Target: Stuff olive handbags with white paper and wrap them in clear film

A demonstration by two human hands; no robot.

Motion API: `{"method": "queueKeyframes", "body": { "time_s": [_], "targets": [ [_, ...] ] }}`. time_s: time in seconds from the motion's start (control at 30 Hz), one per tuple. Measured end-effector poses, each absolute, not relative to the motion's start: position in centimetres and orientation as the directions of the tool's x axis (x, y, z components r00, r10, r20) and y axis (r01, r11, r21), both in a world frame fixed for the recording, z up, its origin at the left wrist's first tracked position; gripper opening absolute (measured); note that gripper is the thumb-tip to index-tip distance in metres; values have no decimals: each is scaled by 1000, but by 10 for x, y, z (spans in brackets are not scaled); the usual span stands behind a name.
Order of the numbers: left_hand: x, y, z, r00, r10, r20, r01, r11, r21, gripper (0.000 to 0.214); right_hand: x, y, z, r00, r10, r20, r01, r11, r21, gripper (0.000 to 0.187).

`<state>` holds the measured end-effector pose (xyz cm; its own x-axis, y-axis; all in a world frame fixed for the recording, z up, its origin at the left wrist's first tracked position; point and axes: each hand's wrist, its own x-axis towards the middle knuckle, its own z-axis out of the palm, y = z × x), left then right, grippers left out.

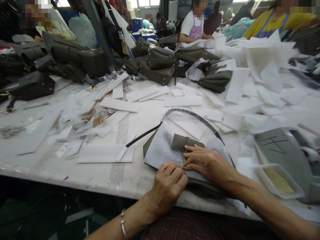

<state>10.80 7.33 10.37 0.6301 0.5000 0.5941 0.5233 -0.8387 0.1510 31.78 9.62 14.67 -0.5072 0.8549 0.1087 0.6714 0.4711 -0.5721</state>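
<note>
A dark olive handbag [150,146] lies at the table's front edge, its front covered by a pale protective sheet [160,143]. My left hand [170,183] is closed, its curled fingers at the bag's lower near edge; the fingertips are hidden. My right hand [207,163] reaches in from the right, with its fingertips around a small gold-coloured metal clasp [184,163] below a dark tab [178,141]. The bag's wrapped handle [197,116] arches behind my hands. A thin dark strap [143,135] sticks out to the left.
White foam strips [120,105] and paper sheets [262,63] litter the table [100,176]. More olive bags [157,71] are piled at the back. On the right are a clear plastic tub [280,181] and a grey machine [277,146]. Several people are beyond the table.
</note>
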Motion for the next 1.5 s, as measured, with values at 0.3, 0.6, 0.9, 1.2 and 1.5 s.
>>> {"method": "queueKeyframes", "body": {
  "time_s": [0.3,0.6,0.9,1.2,1.5],
  "targets": [
    [107,74,101,626,513,588,514,-838,184,13,314,99,143,-524,846,103,689,492,-532,18],
    [102,72,103,590,535,605,481,-835,268,38,323,97,142,-527,835,160,610,503,-613,25],
    [105,73,107,614,576,540,505,-812,292,37,322,101,140,-524,835,166,611,505,-610,18],
    [108,78,121,691,535,486,525,-834,171,35,315,95,131,-512,839,186,635,515,-575,13],
    [103,77,118,697,531,481,543,-830,130,32,319,107,134,-568,805,171,604,548,-579,15]
  ]
}}
